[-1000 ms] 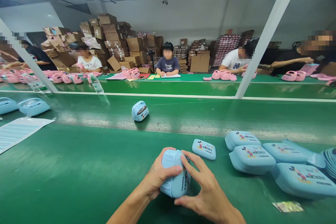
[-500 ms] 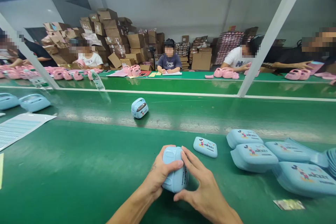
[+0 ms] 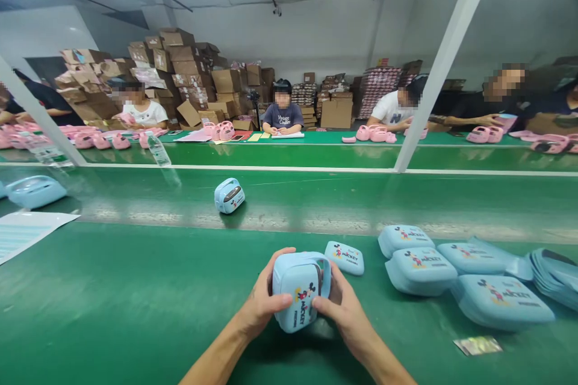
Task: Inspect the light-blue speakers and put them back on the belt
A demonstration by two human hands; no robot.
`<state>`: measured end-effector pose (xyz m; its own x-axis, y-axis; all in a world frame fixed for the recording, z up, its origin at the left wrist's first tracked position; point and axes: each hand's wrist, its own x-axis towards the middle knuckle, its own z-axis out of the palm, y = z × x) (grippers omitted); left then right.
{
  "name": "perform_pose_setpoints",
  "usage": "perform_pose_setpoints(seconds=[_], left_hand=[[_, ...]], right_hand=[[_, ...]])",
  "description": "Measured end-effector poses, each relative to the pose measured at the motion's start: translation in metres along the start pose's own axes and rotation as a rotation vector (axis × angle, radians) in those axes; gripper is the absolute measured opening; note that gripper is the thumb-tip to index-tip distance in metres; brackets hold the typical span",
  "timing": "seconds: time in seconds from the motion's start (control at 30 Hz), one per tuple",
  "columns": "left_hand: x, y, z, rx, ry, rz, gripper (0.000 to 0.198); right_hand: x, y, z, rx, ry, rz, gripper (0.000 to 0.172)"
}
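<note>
Between my two hands is a light blue plastic case (image 3: 289, 277) with a loop handle and a Mickey print on its face. My left hand (image 3: 264, 298) wraps its left side, thumb across the front. At the right, my right hand (image 3: 341, 301) grips it near the handle, its thumb pressing the printed face; its other fingers are partly hidden behind. A loose blue printed panel (image 3: 345, 257) lies on the green table just beyond my right hand. Farther off stands a similar blue case (image 3: 229, 195) with a handle and a dark window.
Stacks of blue printed panels (image 3: 501, 301) lie at the right, with a small packet (image 3: 477, 345) in front. A printed sheet (image 3: 31, 228) and a blue shell (image 3: 36, 191) are at the left. Across a white-framed divider (image 3: 445, 66), several people handle pink parts.
The case has been turned in my hands, so its printed face and handle now show. My right hand has shifted its grip to the handle side. The view has shifted slightly.
</note>
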<state>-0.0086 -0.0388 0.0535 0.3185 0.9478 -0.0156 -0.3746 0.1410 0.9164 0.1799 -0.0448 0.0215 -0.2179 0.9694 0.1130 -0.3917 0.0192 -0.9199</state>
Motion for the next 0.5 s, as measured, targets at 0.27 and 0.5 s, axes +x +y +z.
perform_pose_setpoints(seconds=[0.27,0.5], left_hand=[[-0.001,0.012,0.008,0.444,0.168,-0.024,0.071],[-0.002,0.009,0.013,0.477,0.251,-0.011,0.060]], right_hand=[[-0.007,0.004,0.004,-0.304,0.141,-0.032,0.067],[-0.008,-0.003,0.007,-0.400,0.151,-0.024,0.064]])
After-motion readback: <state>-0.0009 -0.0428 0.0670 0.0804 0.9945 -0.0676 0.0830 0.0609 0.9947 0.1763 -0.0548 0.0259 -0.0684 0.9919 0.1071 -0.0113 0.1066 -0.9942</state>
